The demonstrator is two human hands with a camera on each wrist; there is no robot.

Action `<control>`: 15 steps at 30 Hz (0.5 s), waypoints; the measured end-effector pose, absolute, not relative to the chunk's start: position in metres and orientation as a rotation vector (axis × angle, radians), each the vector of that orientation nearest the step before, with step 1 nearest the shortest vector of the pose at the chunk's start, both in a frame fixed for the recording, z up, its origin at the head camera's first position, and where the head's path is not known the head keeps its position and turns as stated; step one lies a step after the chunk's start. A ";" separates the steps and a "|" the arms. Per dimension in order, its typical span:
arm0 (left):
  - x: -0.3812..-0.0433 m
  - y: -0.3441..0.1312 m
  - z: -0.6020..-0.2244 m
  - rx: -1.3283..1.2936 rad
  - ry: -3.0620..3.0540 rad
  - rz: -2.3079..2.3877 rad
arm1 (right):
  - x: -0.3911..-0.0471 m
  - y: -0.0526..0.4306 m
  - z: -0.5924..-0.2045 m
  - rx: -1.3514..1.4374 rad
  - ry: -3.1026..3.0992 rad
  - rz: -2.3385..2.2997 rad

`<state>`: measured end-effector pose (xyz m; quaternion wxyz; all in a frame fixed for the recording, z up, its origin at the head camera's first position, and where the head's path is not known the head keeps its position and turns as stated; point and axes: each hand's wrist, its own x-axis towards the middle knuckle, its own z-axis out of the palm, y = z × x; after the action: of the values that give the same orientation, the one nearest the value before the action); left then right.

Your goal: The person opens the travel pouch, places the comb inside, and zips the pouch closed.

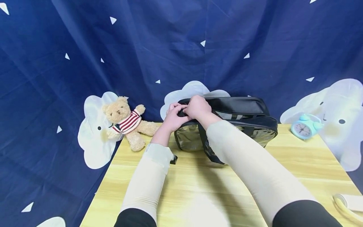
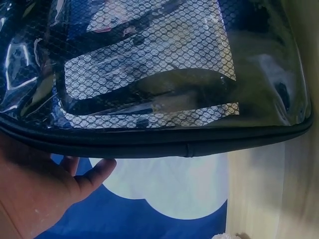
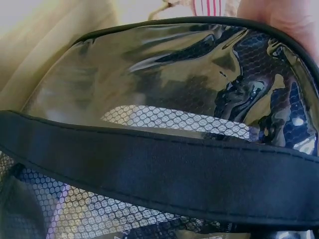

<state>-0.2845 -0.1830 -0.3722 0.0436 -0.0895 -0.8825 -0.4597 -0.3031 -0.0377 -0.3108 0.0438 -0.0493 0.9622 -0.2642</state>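
Observation:
A black bag with clear panels stands at the back of the table. My left hand grips its upper left corner, with fingertips showing past the dark piped edge in the left wrist view. Right beside it, my right hand has its fingers curled at the same top edge; what they pinch is hidden. A gap runs along the bag's top between the black upper part and the front. Through the clear side, a mesh pocket shows. A black strap crosses the panel in the right wrist view.
Left of the bag, a teddy bear in a striped shirt leans against the blue curtain. A light blue alarm clock stands to the right. A white cylindrical object lies at the table's right front edge.

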 end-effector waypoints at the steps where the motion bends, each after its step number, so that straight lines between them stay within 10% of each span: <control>1: -0.283 -0.183 -0.372 -0.272 -2.698 -1.411 | -0.303 -0.038 -0.311 -0.145 2.942 -0.811; 15: -0.278 -0.185 -0.375 -0.254 -2.675 -1.433 | -0.293 -0.040 -0.311 -0.087 2.885 -1.117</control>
<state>-0.2779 -0.1851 -0.3747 0.0483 -0.0832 -0.8774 -0.4701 -0.2932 -0.0404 -0.3106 0.0232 -0.0280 0.9319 -0.3609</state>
